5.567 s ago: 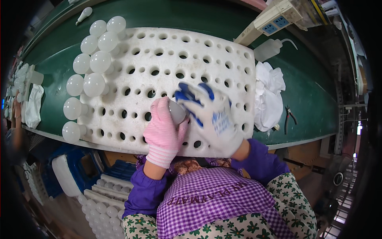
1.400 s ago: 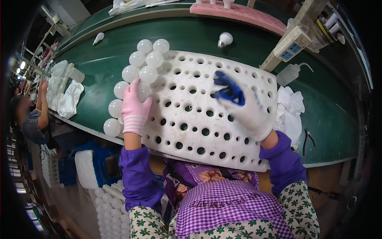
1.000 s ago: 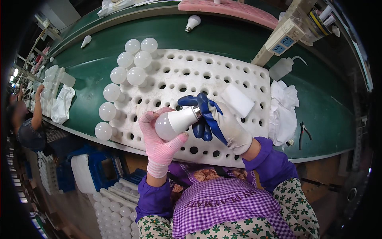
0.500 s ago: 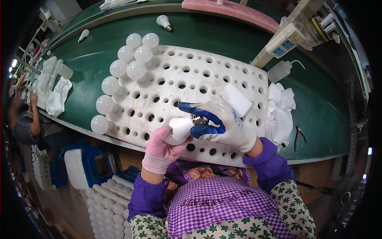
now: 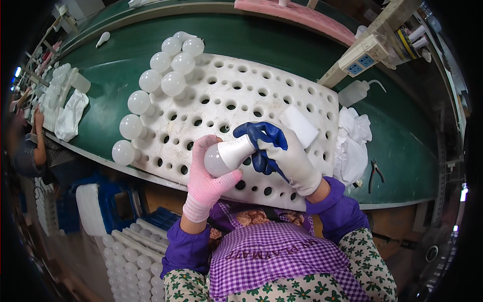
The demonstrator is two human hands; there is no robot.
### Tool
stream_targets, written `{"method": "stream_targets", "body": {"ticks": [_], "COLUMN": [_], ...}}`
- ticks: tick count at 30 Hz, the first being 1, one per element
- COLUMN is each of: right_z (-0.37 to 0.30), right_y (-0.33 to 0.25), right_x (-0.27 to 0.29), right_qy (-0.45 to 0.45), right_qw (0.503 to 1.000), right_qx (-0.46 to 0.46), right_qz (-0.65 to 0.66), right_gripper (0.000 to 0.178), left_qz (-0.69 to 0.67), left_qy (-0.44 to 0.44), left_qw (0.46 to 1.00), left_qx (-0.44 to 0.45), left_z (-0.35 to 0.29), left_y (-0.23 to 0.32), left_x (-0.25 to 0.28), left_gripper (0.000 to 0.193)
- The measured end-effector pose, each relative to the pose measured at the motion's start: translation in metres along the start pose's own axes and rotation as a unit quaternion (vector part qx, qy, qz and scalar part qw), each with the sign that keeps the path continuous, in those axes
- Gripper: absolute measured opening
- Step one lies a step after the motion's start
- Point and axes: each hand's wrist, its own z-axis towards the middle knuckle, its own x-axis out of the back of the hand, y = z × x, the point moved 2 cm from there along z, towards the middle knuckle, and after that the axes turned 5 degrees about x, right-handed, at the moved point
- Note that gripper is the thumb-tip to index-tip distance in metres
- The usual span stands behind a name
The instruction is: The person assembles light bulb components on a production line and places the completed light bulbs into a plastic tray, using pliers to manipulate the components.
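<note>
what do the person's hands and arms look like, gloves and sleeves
The left hand wears a pink knit glove with a ribbed cuff. The right hand wears a white knit glove whose fingers and palm are coated dark blue. Both forearms are covered by purple sleeves, gathered at the wrists, over floral-print sleeves further up the arms.

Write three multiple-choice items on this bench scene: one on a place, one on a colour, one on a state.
1. Where do the seated bulbs stand on the white perforated tray?
A. Left end
B. Right end
C. Middle

2. What colour is the glove on the left hand?
A. Blue
B. Pink
C. Green

3. How is the white bulb held?
A. Left hand only
B. Lying loose on the tray
C. Between both hands

Key: 1 A, they cluster along the left edge; 2 B, pink knit; 3 C, the right hand grips its base, the left its globe.
</note>
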Motion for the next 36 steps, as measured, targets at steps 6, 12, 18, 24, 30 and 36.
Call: {"method": "stream_targets", "body": {"ticks": [6, 12, 18, 24, 30, 36], "right_z": [0.008, 0.017, 0.018, 0.011, -0.003, -0.006], "right_y": [-0.004, -0.012, -0.011, 0.000, 0.022, 0.026], "right_x": [-0.014, -0.023, -0.026, -0.029, -0.033, -0.039], "right_qy": [0.057, 0.061, 0.058, 0.072, 0.082, 0.106], "right_qw": [0.996, 0.990, 0.992, 0.994, 0.971, 0.980], "right_qx": [-0.026, -0.033, -0.023, -0.003, 0.128, 0.103], "right_qz": [-0.063, -0.122, -0.110, -0.085, -0.187, -0.136], "right_gripper": [0.028, 0.032, 0.029, 0.029, 0.027, 0.023], "left_qz": [-0.305, -0.513, -0.437, -0.083, 0.012, -0.096], "left_qy": [-0.072, -0.200, -0.083, 0.116, 0.154, 0.167], "left_qw": [0.928, 0.770, 0.855, 0.989, 0.986, 0.981], "left_qx": [0.203, 0.322, 0.267, -0.025, -0.057, 0.005], "left_z": [0.005, 0.007, 0.004, -0.003, -0.004, 0.009], "left_y": [-0.012, -0.026, -0.022, -0.014, -0.004, -0.003], "left_x": [0.007, 0.014, 0.013, -0.003, -0.006, 0.002], "left_gripper": [0.059, 0.063, 0.061, 0.049, 0.031, 0.036]}}
